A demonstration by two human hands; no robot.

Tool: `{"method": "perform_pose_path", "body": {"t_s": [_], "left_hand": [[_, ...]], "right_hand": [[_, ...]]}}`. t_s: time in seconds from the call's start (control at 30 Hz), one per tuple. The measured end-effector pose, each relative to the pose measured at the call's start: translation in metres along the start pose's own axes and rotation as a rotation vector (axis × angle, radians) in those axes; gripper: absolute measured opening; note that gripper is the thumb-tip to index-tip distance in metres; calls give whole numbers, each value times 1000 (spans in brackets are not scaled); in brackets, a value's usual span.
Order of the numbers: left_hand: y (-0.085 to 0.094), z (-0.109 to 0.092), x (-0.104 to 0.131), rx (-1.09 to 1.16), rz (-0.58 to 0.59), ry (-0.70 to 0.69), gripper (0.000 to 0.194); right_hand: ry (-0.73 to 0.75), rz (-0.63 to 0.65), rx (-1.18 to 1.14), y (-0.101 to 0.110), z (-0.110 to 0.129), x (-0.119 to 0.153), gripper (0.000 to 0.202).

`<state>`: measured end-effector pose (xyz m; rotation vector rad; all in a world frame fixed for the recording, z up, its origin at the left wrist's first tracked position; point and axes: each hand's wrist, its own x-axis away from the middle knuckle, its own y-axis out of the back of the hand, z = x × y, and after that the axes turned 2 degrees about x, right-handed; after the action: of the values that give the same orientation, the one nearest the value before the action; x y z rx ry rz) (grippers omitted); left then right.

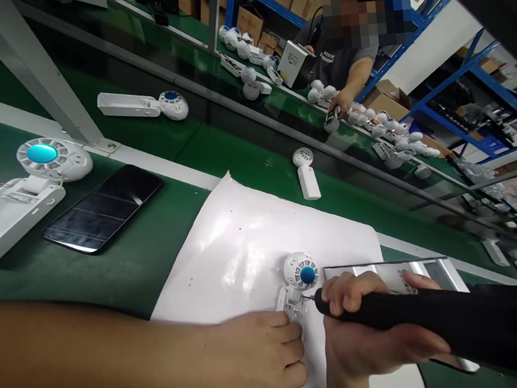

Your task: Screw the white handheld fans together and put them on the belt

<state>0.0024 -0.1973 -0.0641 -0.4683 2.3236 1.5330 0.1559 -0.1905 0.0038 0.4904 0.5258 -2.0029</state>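
White plastic makes up the small fan (298, 284) under our left hand (263, 356), whose fingers curl over the lower handle and hold it against the glossy white sheet (223, 257). The fan's round head, blue at its centre, lies just beyond those fingertips. Our right hand (366, 344) is wrapped around a thick black screwdriver (472, 314), and its thin tip meets the fan, or nearly so, beside the joint below the head; we cannot tell whether it touches. Beneath and behind the right hand we see a silver-edged flat object (452, 275). Past our left forearm, on the green bench (158, 245), lie a black phone (103, 210) and, farther left, a second fan (24, 205) with a thin wire. Ahead of both hands, beyond the sheet, rests a third fan (308, 180). Well apart, across from us, a co-worker's hand (343, 103) holds another fan (331, 123).
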Motion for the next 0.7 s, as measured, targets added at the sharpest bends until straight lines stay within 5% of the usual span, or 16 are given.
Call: {"method": "perform_pose_path", "body": {"t_s": [0.23, 0.47, 0.57, 0.7], "left_hand": [[-2, 0, 0, -39, -9, 8, 13], [0, -3, 0, -44, -25, -5, 14], [10, -2, -5, -49, -156, 52, 22], [24, 10, -13, -56, -296, 198, 36]], "right_hand": [[-36, -9, -16, 1, -12, 3, 49], [16, -33, 23, 13, 9, -6, 53], [32, 89, 55, 25, 20, -8, 37], [-74, 214, 88, 42, 34, 3, 59]]}}
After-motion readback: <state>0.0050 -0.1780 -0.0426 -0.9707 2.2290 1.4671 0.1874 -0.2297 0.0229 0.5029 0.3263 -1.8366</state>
